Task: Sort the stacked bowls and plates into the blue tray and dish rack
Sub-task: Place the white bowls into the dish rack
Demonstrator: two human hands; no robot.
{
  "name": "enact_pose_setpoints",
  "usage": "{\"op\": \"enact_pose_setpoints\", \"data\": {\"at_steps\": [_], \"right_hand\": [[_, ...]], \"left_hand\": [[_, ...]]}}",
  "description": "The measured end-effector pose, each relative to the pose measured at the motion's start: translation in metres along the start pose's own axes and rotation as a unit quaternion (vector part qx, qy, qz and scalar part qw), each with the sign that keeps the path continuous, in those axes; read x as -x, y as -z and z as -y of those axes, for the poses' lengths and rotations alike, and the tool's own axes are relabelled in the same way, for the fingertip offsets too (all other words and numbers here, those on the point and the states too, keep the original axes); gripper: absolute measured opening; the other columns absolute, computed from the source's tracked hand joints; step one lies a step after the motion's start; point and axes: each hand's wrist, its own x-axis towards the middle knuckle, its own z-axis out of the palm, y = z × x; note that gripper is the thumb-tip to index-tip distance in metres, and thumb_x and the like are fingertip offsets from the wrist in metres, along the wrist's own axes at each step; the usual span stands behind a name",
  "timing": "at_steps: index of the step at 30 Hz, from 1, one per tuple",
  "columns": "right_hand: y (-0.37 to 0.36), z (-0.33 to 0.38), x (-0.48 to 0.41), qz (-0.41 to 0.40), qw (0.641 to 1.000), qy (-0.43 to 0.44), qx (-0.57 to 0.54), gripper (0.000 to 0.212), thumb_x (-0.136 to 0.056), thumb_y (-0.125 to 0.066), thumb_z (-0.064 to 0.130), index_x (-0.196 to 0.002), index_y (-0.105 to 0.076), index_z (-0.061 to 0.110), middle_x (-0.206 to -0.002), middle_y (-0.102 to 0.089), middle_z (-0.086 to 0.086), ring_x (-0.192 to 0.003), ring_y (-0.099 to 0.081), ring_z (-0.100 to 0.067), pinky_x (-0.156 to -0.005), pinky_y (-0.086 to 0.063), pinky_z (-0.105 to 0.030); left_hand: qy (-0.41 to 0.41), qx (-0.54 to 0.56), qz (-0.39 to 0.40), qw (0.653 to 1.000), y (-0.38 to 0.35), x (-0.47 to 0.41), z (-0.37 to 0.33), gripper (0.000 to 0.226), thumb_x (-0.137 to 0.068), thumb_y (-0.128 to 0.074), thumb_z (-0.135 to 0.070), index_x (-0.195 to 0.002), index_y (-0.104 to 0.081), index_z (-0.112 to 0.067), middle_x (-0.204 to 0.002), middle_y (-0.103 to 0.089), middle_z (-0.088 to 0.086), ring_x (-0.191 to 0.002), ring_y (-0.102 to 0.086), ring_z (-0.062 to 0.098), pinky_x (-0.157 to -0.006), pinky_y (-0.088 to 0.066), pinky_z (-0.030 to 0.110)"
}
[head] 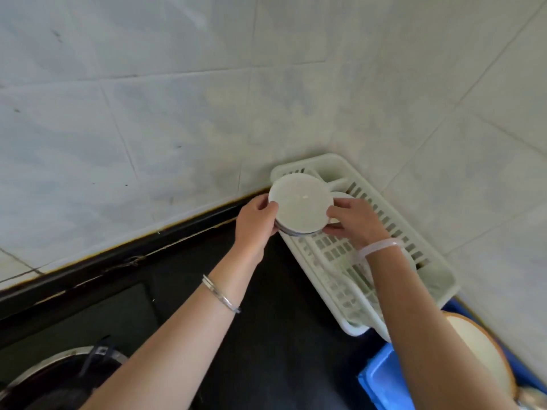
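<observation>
Gripping the plate stack (297,206), left hand (258,216) and right hand (353,221) curled round its rim — I'd lower it level into the dish rack (441,279).

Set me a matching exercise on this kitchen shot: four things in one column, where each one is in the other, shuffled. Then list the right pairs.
Things
1. stack of plates
2. dish rack
3. blue tray
4. metal bangle

Places
A. worn on the left arm
B. held between the left hand and the right hand
C. in the corner against the tiled wall
D. at the lower right edge, partly behind the right arm

Pairs: 1-B, 2-C, 3-D, 4-A
</observation>
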Motion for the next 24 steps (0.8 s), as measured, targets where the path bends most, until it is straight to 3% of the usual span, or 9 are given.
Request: {"op": "enact_pose_setpoints", "data": {"at_steps": [2,6,8,11,14,16,19,24], "right_hand": [[0.025,-0.004,0.001,-0.026,1.0,-0.014,-0.006,0.023,-0.082,-0.054,-0.002,-0.074,-0.067,0.015,-0.081,-0.068,-0.004,-0.074,-0.068,-0.022,-0.055,-0.058,-0.025],[0.06,-0.028,-0.006,-0.075,0.995,-0.066,-0.017,0.017,-0.082,-0.054,-0.003,-0.089,-0.065,0.008,-0.082,-0.067,-0.01,-0.079,-0.067,-0.025,-0.072,-0.058,-0.038],[0.069,-0.041,-0.009,-0.089,0.99,-0.098,-0.042,0.013,-0.082,-0.054,-0.004,-0.084,-0.064,0.004,-0.082,-0.066,-0.012,-0.08,-0.066,-0.026,-0.077,-0.057,-0.041],[0.075,-0.061,-0.011,-0.095,0.985,-0.127,-0.063,0.016,-0.082,-0.053,-0.005,-0.074,-0.063,0.004,-0.082,-0.067,-0.013,-0.076,-0.065,-0.021,-0.077,-0.058,-0.04],[0.074,-0.081,-0.013,-0.098,0.984,-0.132,-0.066,0.011,-0.084,-0.053,-0.004,-0.081,-0.061,0.002,-0.08,-0.065,-0.009,-0.071,-0.064,-0.016,-0.057,-0.057,-0.023],[0.073,-0.094,-0.016,-0.102,0.984,-0.134,-0.064,0.009,-0.085,-0.054,-0.005,-0.088,-0.061,-0.001,-0.079,-0.062,-0.007,-0.073,-0.065,-0.019,-0.065,-0.059,-0.029],[0.071,-0.11,-0.021,-0.101,0.982,-0.148,-0.062,0.009,-0.083,-0.057,-0.005,-0.079,-0.063,-0.001,-0.074,-0.064,-0.011,-0.072,-0.066,-0.028,-0.083,-0.056,-0.046],[0.066,-0.125,-0.018,-0.097,0.984,-0.15,-0.008,0.007,-0.081,-0.062,0.002,-0.077,-0.067,0.0,-0.077,-0.071,-0.022,-0.072,-0.071,-0.028,-0.079,-0.058,-0.038]], "left_hand": [[0.028,-0.014,0.032,0.999,-0.025,0.0,-0.002,0.018,-0.09,-0.047,-0.014,-0.102,-0.055,-0.026,-0.098,-0.059,-0.003,-0.093,-0.058,0.015,-0.07,-0.053,0.027],[0.072,-0.063,0.09,0.991,-0.066,-0.009,0.004,0.026,-0.089,-0.045,-0.01,-0.112,-0.059,-0.014,-0.104,-0.056,0.007,-0.101,-0.056,0.024,-0.079,-0.054,0.035],[0.094,-0.109,0.098,0.985,-0.083,-0.019,0.01,0.033,-0.089,-0.044,-0.008,-0.119,-0.057,-0.008,-0.105,-0.055,0.011,-0.102,-0.056,0.029,-0.089,-0.053,0.042],[0.111,-0.181,0.101,0.972,-0.101,-0.033,0.017,0.026,-0.087,-0.042,-0.002,-0.108,-0.058,-0.002,-0.108,-0.057,0.02,-0.103,-0.056,0.033,-0.095,-0.049,0.048],[0.101,-0.265,0.116,0.952,-0.114,-0.047,0.026,0.031,-0.089,-0.04,0.002,-0.116,-0.056,0.002,-0.12,-0.058,0.025,-0.111,-0.055,0.036,-0.097,-0.048,0.047],[0.096,-0.3,0.141,0.939,-0.12,-0.053,0.031,0.034,-0.091,-0.04,0.001,-0.122,-0.054,0.002,-0.121,-0.059,0.023,-0.111,-0.055,0.036,-0.095,-0.049,0.045],[0.107,-0.315,0.177,0.926,-0.123,-0.061,0.036,0.034,-0.091,-0.043,0.004,-0.123,-0.052,0.003,-0.125,-0.056,0.023,-0.114,-0.054,0.036,-0.093,-0.049,0.041],[0.13,-0.389,0.215,0.886,-0.122,-0.068,0.043,0.036,-0.088,-0.048,0.006,-0.123,-0.053,0.001,-0.126,-0.056,0.02,-0.116,-0.053,0.032,-0.096,-0.048,0.04]]}}
